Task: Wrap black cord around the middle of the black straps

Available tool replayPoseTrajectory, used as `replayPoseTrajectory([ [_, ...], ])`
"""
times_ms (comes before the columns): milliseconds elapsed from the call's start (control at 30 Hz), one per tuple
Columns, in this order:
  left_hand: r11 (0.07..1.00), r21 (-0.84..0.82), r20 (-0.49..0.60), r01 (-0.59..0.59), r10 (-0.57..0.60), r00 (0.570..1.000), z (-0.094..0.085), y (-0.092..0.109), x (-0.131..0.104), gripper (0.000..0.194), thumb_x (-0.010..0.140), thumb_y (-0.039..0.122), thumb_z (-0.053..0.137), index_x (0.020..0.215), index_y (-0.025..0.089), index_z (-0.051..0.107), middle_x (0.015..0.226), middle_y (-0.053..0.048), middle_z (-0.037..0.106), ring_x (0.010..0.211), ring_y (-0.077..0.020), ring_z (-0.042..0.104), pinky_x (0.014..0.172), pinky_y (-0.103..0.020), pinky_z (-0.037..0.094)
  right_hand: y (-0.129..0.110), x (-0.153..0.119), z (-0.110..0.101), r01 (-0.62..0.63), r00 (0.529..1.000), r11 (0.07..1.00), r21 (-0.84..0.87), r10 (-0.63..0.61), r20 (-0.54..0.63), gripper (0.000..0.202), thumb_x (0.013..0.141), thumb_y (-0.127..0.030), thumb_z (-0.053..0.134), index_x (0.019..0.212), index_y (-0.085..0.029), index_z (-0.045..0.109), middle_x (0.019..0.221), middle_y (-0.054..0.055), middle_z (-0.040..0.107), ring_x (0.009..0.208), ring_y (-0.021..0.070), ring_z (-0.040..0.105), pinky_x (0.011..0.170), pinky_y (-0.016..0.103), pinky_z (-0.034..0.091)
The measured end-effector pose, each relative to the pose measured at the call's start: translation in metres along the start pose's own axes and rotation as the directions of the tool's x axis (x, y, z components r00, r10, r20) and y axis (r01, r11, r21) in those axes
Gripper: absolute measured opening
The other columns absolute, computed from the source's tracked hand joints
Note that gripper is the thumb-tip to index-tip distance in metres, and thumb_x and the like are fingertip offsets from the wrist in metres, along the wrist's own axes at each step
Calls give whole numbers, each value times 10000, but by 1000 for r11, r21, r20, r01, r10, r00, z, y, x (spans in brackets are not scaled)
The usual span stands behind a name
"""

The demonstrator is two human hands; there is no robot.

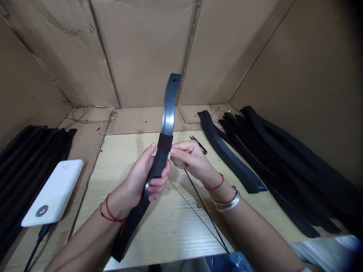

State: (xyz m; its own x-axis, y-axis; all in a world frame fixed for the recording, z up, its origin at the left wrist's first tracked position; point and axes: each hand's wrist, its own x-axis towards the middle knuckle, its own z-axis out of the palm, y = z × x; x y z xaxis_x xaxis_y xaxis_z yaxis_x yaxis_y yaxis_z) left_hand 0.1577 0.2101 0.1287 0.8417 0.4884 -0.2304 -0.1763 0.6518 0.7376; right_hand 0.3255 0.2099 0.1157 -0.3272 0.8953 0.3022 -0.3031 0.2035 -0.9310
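Observation:
A long, curved black strip (169, 109) with a small hole near its upper end is held at a slant over the table. My left hand (141, 177) is closed around it below the middle, the thumb lying along its edge. Just above that hand, a dark brown band of wound cord (165, 142) wraps the strip. At the band's right edge, my right hand (188, 156) is closed in a pinch on the black cord, fingertips against the strip. From under that hand the cord (205, 207) runs down taut to the table's front edge.
Small black thread snips (199, 145) lie behind my right hand. More curved black strips (227, 155) are at the right, and a dark stack (31, 162) is at the left beside a white power bank (53, 192). Cardboard walls (144, 53) enclose the table (124, 151). Blue plastic (231, 262) hangs in front.

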Motion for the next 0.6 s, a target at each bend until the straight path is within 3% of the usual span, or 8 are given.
replayPoseTrajectory([
  [133, 995, -103, 132, 15, -1, 991, -2, -1, 1, 709, 899, 642, 72, 566, 177, 492, 363, 67, 274, 258, -62, 192, 230, -174, 288, 1, 0, 4, -5, 1000, 1000, -18, 5, -7, 303, 866, -341, 655, 648, -138, 597, 492, -94, 283, 429, 47, 199, 394, 217, 133],
  [233, 986, -159, 216, 48, -13, 976, -5, -3, 2, 727, 902, 644, 49, 566, 177, 492, 360, 72, 263, 246, -57, 172, 216, -166, 271, -1, -1, 8, -36, 999, 999, 0, 36, -4, 227, 861, -362, 658, 855, -135, 665, 517, -105, 248, 436, 50, 164, 398, 212, 115],
  [333, 988, -126, 229, 90, -59, 972, -6, -1, 0, 731, 887, 680, 52, 616, 179, 511, 356, 83, 263, 235, -54, 158, 207, -166, 257, -4, -3, 10, -58, 998, 998, -19, 58, -37, 302, 848, -386, 664, 990, -120, 678, 513, -108, 254, 437, 53, 157, 401, 217, 104],
  [400, 998, -24, 119, 62, -59, 991, -4, 0, -2, 699, 866, 726, 123, 745, 185, 548, 370, 90, 313, 243, -59, 187, 221, -170, 278, -5, -2, 10, -39, 995, 998, -58, 33, -92, 302, 839, -390, 670, 950, -110, 692, 500, -96, 318, 427, 50, 196, 399, 223, 115],
  [467, 987, 153, -71, -48, 59, 996, 0, 1, -3, 582, 850, 731, 289, 849, 203, 533, 420, 86, 398, 284, -70, 286, 277, -178, 346, -4, -1, 9, -25, 987, 997, -70, 14, -159, 284, 820, -383, 691, 892, -108, 699, 497, -89, 347, 418, 44, 206, 396, 226, 112],
  [533, 895, 418, -232, -156, 271, 934, 2, 0, -3, 438, 829, 646, 498, 859, 209, 512, 485, 79, 453, 358, -78, 381, 355, -178, 387, -3, 1, 8, -36, 972, 998, -51, 23, -233, 281, 792, -378, 720, 853, -105, 698, 484, -102, 309, 414, 39, 177, 394, 227, 94],
  [600, 694, 699, -288, -172, 493, 821, 3, -3, -1, 332, 822, 519, 605, 857, 196, 535, 538, 64, 485, 425, -80, 427, 403, -172, 367, -1, 3, 7, -52, 954, 998, -34, 39, -298, 289, 762, -374, 747, 838, -100, 694, 473, -115, 274, 413, 36, 150, 394, 228, 81],
])
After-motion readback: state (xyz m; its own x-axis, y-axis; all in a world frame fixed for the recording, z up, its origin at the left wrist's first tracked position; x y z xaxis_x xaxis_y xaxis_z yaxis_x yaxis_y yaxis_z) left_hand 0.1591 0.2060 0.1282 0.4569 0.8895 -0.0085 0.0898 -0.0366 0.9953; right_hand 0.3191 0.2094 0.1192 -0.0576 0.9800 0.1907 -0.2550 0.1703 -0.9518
